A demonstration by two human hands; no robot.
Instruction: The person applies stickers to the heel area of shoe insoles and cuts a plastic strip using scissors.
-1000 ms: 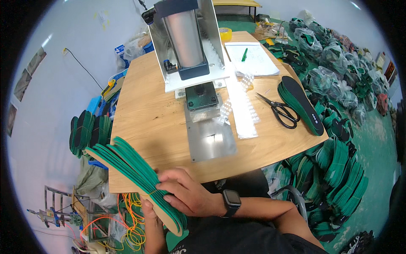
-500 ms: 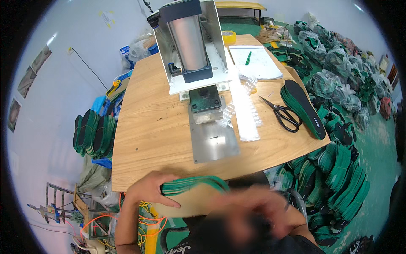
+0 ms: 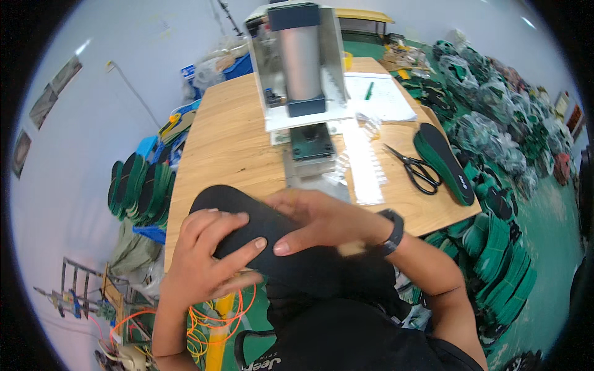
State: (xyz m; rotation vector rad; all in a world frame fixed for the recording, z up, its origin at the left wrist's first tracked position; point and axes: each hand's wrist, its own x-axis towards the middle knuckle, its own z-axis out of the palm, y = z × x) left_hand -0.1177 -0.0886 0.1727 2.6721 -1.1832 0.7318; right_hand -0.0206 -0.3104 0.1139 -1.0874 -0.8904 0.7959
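Insole (image 3: 224,199): held by left hand (image 3: 201,255), fingers spread over it, and right hand (image 3: 318,217), thumb on top, apparently for steadiness. Scissors (image 3: 422,177): placed apart.

Left hand (image 3: 207,256) is held back-up, fingers (image 3: 237,252) spread and pointed rightward, right hand (image 3: 317,219) is held near it, thumb (image 3: 294,241) stretched left, both forearms (image 3: 427,263) angled inward.
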